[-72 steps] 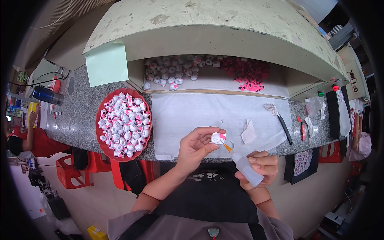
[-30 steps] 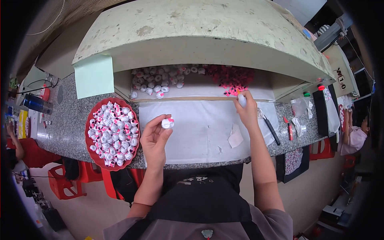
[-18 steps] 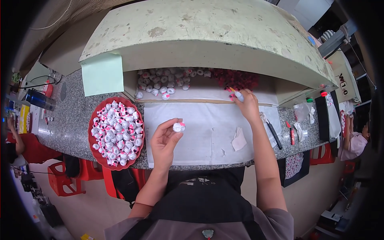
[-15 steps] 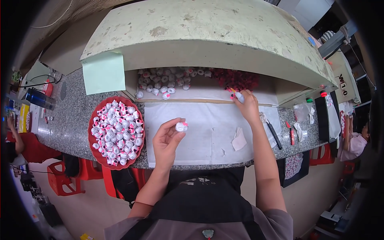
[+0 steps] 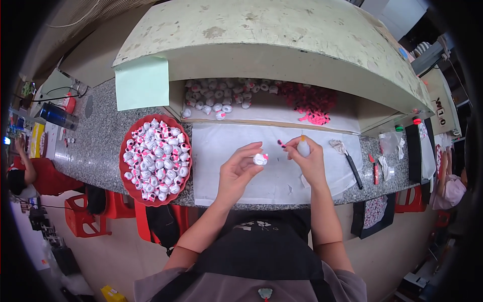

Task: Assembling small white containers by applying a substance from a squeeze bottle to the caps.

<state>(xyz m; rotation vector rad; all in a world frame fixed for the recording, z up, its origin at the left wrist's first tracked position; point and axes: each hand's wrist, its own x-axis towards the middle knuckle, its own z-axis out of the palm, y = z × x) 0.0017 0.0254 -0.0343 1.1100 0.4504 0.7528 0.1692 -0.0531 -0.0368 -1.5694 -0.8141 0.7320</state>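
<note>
I see my left hand (image 5: 236, 171) pinching a small round white piece with pink marks (image 5: 260, 159) at its fingertips, raised over the white paper sheet (image 5: 221, 151) on the grey speckled worktop (image 5: 100, 146). My right hand (image 5: 309, 161), just beside it, grips a small white squeeze bottle with an orange tip (image 5: 303, 147) and pinches what looks like a tiny pink part (image 5: 280, 144). A red round tray (image 5: 123, 166) of similar pieces sits to the left.
</note>
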